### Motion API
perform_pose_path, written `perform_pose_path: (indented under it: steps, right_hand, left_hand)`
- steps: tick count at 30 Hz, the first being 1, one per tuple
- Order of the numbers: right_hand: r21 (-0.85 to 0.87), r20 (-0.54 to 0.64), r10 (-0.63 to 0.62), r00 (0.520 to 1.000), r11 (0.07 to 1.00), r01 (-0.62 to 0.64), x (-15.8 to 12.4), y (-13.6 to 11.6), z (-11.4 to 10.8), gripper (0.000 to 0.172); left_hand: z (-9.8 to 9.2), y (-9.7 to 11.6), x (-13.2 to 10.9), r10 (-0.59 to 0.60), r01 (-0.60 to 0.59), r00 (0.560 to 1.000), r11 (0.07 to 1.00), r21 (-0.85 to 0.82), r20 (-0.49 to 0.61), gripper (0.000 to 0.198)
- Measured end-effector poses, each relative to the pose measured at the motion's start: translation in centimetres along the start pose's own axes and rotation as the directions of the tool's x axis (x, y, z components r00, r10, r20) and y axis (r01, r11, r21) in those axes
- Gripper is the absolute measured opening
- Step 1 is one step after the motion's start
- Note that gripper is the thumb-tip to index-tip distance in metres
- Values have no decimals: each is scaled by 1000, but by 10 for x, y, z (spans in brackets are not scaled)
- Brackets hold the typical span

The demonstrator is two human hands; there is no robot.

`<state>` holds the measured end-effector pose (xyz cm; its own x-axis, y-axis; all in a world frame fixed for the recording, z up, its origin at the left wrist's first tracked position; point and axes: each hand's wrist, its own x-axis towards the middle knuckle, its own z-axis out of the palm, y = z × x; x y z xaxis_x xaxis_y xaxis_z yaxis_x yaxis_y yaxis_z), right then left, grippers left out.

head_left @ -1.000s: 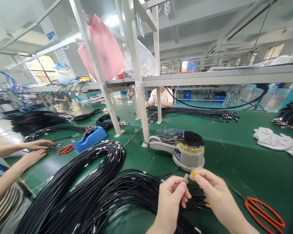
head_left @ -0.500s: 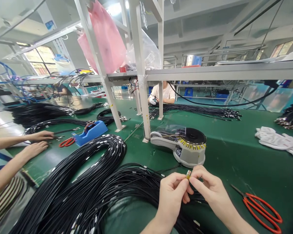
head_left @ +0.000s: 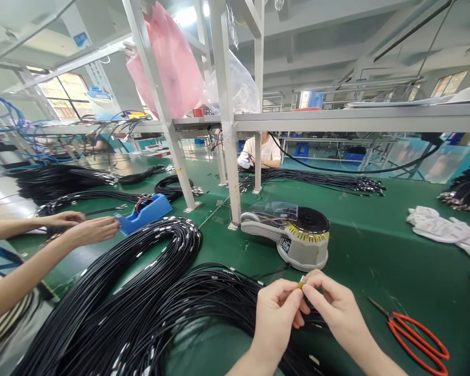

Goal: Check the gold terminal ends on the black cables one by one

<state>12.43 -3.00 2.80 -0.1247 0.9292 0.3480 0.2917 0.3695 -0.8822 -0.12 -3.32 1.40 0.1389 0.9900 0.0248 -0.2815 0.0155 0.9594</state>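
Note:
Close together at the lower middle, my left hand (head_left: 274, 313) and my right hand (head_left: 335, 303) both pinch one small connector (head_left: 302, 281). Its tip is silvery metal, and yellow tape shows below that between my fingertips. Whatever runs on from it is hidden by my fingers. Just beyond my hands stands a tape dispenser (head_left: 303, 256), its black wheel edged with yellow strips. A thick bundle of black cables (head_left: 203, 284) passes under and left of my left hand. Scissors with red handles (head_left: 419, 337) lie to the right of my right hand.
White gloves (head_left: 446, 227) lie at the right. On the left, a co-worker's hand (head_left: 94, 230) is by a blue tape holder (head_left: 147, 214). A looped cable bundle (head_left: 176, 235) covers the left side. Shelf posts (head_left: 230, 156) rise from the green table (head_left: 360, 224).
The co-worker's nearer hand has moved right to the blue tape holder and now covers the red scissors there. My hands keep their pinch on the connector, with the yellow tape showing less.

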Motion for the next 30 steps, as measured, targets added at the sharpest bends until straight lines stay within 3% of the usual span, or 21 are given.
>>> perform_pose_path:
  steps: [30]
  right_hand:
    - [58, -51, -26, 998, 998, 29, -3, -6, 3, 24]
  left_hand:
    - [0, 2, -1, -10, 10, 1000, 1000, -16, 8, 21]
